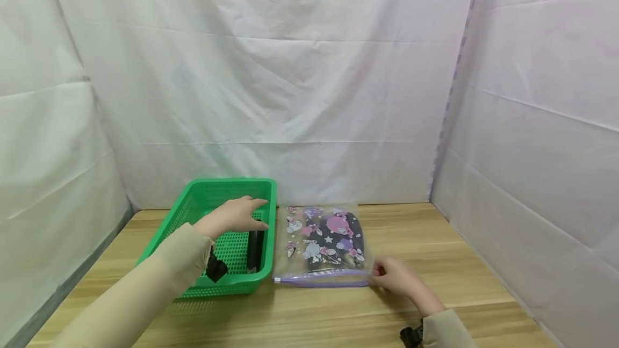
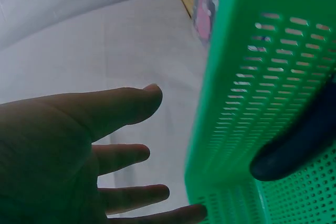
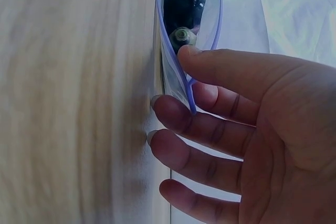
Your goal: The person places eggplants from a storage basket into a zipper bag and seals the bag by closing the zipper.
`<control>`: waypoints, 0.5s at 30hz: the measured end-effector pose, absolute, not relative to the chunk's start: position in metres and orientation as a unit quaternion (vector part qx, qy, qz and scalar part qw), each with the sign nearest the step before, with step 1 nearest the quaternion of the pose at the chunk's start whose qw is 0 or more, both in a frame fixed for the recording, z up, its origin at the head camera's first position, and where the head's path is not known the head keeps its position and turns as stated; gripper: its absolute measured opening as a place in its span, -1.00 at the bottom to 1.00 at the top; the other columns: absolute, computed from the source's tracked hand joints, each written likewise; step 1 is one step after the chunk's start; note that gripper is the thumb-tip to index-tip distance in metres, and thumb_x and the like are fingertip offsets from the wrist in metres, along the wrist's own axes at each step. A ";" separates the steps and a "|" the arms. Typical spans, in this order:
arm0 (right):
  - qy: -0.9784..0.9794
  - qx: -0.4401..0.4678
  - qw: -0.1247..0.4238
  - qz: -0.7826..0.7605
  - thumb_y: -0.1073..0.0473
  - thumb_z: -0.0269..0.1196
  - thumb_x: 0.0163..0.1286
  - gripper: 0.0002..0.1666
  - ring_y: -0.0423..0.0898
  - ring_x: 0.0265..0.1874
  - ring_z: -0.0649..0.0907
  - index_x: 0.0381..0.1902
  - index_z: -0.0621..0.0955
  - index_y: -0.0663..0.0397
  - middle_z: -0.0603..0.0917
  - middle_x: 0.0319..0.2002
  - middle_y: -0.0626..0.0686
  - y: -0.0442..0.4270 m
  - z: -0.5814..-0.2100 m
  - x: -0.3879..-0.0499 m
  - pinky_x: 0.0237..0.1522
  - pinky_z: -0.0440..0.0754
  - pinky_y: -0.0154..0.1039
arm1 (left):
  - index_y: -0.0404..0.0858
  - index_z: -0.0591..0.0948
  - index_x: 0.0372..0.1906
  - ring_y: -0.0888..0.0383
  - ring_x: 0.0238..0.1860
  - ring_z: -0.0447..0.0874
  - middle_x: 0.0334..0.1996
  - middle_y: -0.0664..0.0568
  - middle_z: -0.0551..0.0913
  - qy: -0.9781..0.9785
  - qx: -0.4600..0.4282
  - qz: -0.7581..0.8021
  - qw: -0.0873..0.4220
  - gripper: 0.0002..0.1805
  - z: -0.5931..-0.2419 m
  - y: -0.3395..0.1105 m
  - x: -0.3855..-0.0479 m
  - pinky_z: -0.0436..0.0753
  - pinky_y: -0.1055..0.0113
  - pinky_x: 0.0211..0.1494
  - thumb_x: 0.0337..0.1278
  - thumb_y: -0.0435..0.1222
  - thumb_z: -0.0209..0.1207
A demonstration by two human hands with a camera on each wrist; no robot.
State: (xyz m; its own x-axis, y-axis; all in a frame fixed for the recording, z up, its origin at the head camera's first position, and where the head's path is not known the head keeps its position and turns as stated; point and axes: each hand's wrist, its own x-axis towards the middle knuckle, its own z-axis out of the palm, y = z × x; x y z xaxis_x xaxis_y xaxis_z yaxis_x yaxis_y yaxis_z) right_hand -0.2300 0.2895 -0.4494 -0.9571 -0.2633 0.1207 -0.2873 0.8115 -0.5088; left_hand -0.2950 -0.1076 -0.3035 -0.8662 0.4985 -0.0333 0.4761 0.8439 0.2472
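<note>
My left hand hovers over the right side of a green plastic basket, its fingers spread and holding nothing. Below it, along the basket's right wall, lies a long dark eggplant; its rounded end shows in the left wrist view. Beside the basket a clear zip bag with pink and purple cartoon prints lies flat. My right hand pinches the right end of its purple zip edge, and the mouth gapes. Inside the bag are dark eggplants, one showing its greenish stem end; how many is unclear.
A wood-grain table carries the basket and the bag. White cloth hangs behind and at both sides. The zip's small white slider sits at the left end of the bag's mouth, close to the basket.
</note>
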 end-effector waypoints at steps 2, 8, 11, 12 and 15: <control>-0.951 0.145 0.023 0.273 0.16 0.38 0.13 -0.74 -0.23 -0.69 0.45 -0.57 0.48 -0.04 0.47 -0.66 -0.17 0.289 -0.449 -0.230 -0.59 0.40 -0.29 | -0.30 0.29 0.43 -0.34 0.36 0.16 0.36 -0.37 0.25 0.959 0.246 0.124 0.066 -0.25 -0.308 -0.108 -0.302 0.31 -0.23 0.23 0.23 -0.08 0.23; -0.952 0.145 0.027 0.270 0.16 0.38 0.12 -0.74 -0.23 -0.69 0.45 -0.58 0.48 -0.05 0.47 -0.67 -0.17 0.288 -0.449 -0.231 -0.59 0.41 -0.29 | -0.33 0.32 0.40 -0.31 0.34 0.22 0.34 -0.33 0.31 0.962 0.228 0.112 0.096 -0.23 -0.324 -0.103 -0.316 0.33 -0.19 0.24 0.14 -0.15 0.32; -0.952 0.145 0.026 0.269 0.16 0.39 0.12 -0.73 -0.23 -0.70 0.45 -0.59 0.48 -0.05 0.47 -0.67 -0.17 0.288 -0.449 -0.231 -0.60 0.41 -0.29 | -0.35 0.38 0.35 -0.28 0.32 0.28 0.31 -0.29 0.37 0.963 0.229 0.089 0.111 -0.26 -0.332 -0.099 -0.320 0.37 -0.14 0.23 0.09 -0.16 0.35; -0.952 0.146 0.025 0.268 0.15 0.39 0.12 -0.73 -0.23 -0.70 0.45 -0.59 0.48 -0.06 0.48 -0.67 -0.17 0.288 -0.450 -0.231 -0.60 0.41 -0.29 | -0.36 0.41 0.33 -0.28 0.31 0.29 0.29 -0.29 0.38 0.963 0.230 0.080 0.116 -0.26 -0.334 -0.098 -0.321 0.38 -0.14 0.22 0.08 -0.16 0.37; -0.953 0.149 0.026 0.263 0.13 0.40 0.12 -0.73 -0.24 -0.70 0.45 -0.58 0.48 -0.08 0.47 -0.67 -0.19 0.288 -0.451 -0.229 -0.59 0.41 -0.29 | -0.33 0.45 0.30 -0.27 0.30 0.31 0.26 -0.25 0.42 0.964 0.219 0.063 0.137 -0.27 -0.339 -0.096 -0.323 0.38 -0.13 0.22 0.02 -0.14 0.41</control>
State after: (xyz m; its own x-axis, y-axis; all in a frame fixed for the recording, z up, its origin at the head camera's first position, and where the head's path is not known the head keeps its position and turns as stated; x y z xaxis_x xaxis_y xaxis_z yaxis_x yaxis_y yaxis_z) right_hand -0.2286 0.2882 -0.4510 -0.9540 -0.2711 0.1280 -0.2983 0.8166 -0.4941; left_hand -0.3231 -0.0958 -0.3386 -0.8668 0.4392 -0.2362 0.4044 0.8962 0.1823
